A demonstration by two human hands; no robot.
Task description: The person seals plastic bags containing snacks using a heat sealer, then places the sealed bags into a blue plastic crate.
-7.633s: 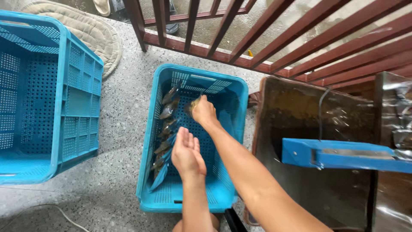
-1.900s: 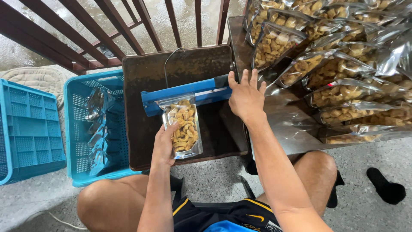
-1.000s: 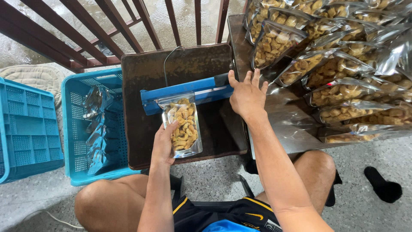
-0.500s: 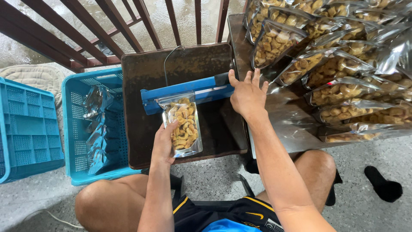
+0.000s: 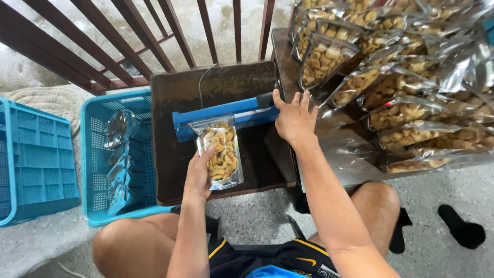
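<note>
1. The landmark is the blue sealer bar [image 5: 226, 112], lying crosswise on the dark tabletop [image 5: 175, 170]. The clear pouch of snacks [image 5: 220, 151] runs lengthwise away from the person, its open top tucked under the bar and its bottom end toward the body.
2. The left hand [image 5: 199, 172] sits on the near side of the bar, its grip closed on the pouch's left edge, holding it flat.
3. The right hand [image 5: 294, 117] rests at the bar's right end, by the black handle; its grip is spread, fingers apart, palm down and holding nothing.
4. Of the two, the left hand is on the pouch; the right is nearer the bar's handle.
5. Left of the bar, the blue crate [image 5: 116, 159] on the floor holds a row of pouches standing on edge; a second blue crate [image 5: 36, 164] lies farther left, and no contents show in it.
6. Right of the bar, filled pouches [image 5: 391, 98] lie heaped and overlapping.
</note>
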